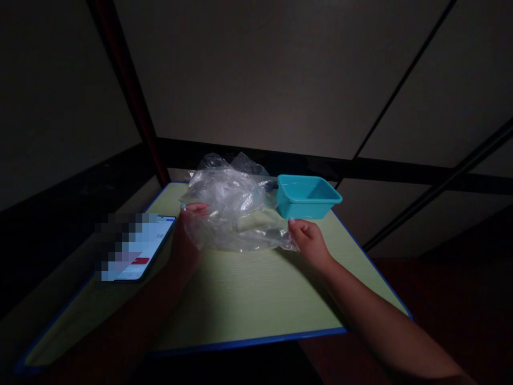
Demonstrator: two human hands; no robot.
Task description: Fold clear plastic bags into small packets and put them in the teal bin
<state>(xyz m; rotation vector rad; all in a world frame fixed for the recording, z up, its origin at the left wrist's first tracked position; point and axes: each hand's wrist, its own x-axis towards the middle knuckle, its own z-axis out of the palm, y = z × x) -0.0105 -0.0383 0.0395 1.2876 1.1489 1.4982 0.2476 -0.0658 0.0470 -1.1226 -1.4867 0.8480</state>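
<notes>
A clear plastic bag (252, 239) is stretched between my two hands, low over the table. My right hand (311, 241) pinches its right end between thumb and fingers. At the other end my left hand (188, 227) is closed on the film, its fingers partly seen through the plastic and its lower part in shadow. Just behind lies a crumpled heap of clear plastic (230, 187); where the held bag ends and the heap begins I cannot tell. To the right of the heap, close behind my right hand, stands a turquoise plastic basket (308, 208).
The light green table (256, 299) has a blue edge. On its left side, beside my left forearm, lies a phone (150, 246) with a lit screen, partly blurred out. A panelled wall (256, 80) rises behind the table. The room is dim.
</notes>
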